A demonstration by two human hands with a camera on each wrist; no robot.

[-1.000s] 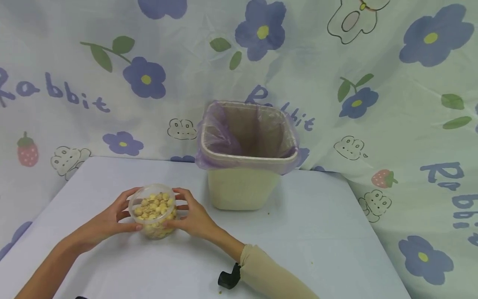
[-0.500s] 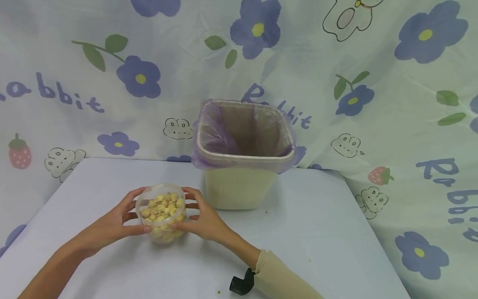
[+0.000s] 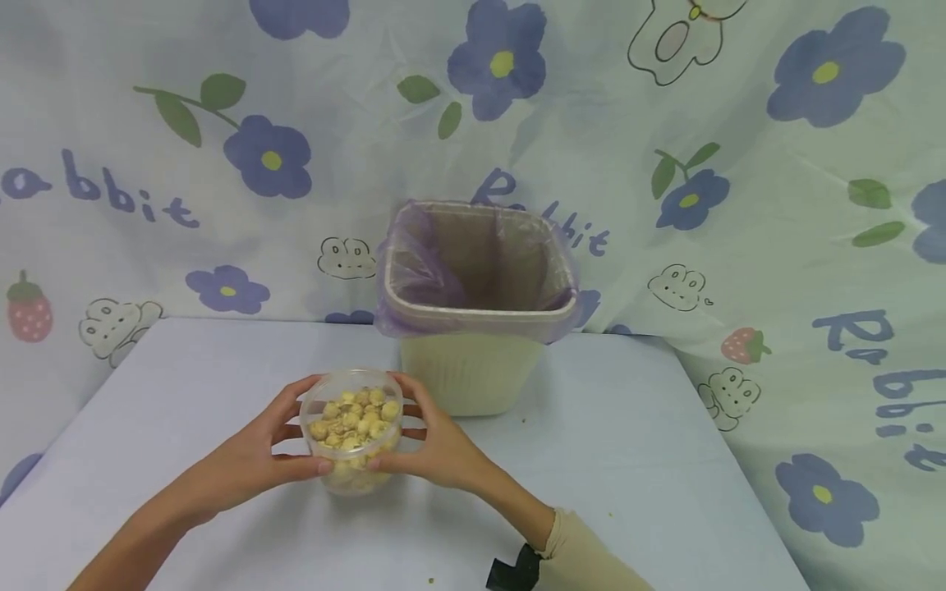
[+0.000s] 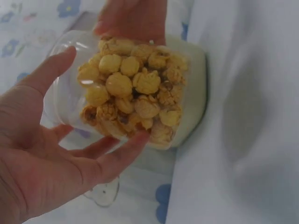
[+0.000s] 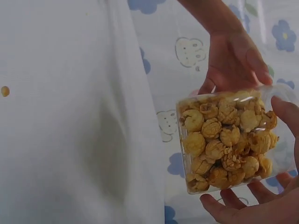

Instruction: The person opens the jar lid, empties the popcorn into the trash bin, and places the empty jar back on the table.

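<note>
A clear round plastic jar (image 3: 355, 472) without a lid holds caramel popcorn (image 5: 224, 144). Both hands grip it from opposite sides, above the white table. My left hand (image 3: 247, 464) has its thumb near the rim on the front and its fingers round the left side. From the right, my right hand (image 3: 443, 443) curves its fingers and thumb about the jar in the same way. The left wrist view shows the popcorn (image 4: 135, 86) through the wall, with part of the jar's upper end unfilled. A shadow lies on the table apart from the jar's base.
Behind the jar stands a cream bin (image 3: 466, 373) lined with a purple bag (image 3: 424, 271). Small crumbs (image 3: 432, 580) dot the white table (image 3: 628, 427). A flower-print cloth (image 3: 369, 148) hangs at the back. A black piece (image 3: 515, 569) sits by my right sleeve.
Both hands and the jar have moved right and slightly nearer to me, toward the front of the bin. The grip stays the same, and the view has shifted a little.
</note>
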